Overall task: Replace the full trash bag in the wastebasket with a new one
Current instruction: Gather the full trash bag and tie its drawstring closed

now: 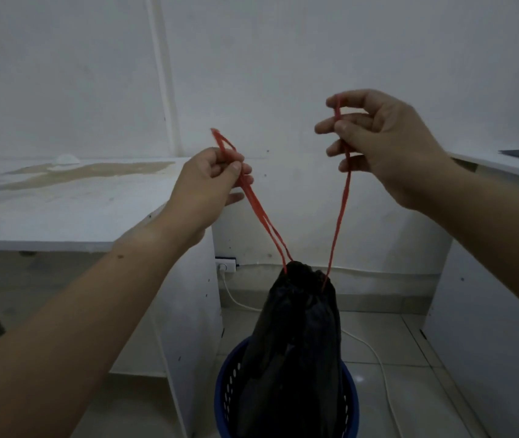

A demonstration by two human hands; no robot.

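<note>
A black trash bag (299, 336) stands in a blue perforated wastebasket (225, 390) on the floor, its mouth gathered shut. Two red drawstring loops rise from the bag's top. My left hand (207, 188) pinches the left drawstring (264, 219), whose loop sticks out above the fingers. My right hand (384, 147), higher up, pinches the right drawstring (340, 216). Both strings are pulled taut and spread apart in a V above the bag.
A stained white desk (62, 197) stands on the left and a second white desk (504, 172) on the right, with the basket in the gap between them. A wall socket (225, 264) feeds a white cable (378, 358) across the tiled floor.
</note>
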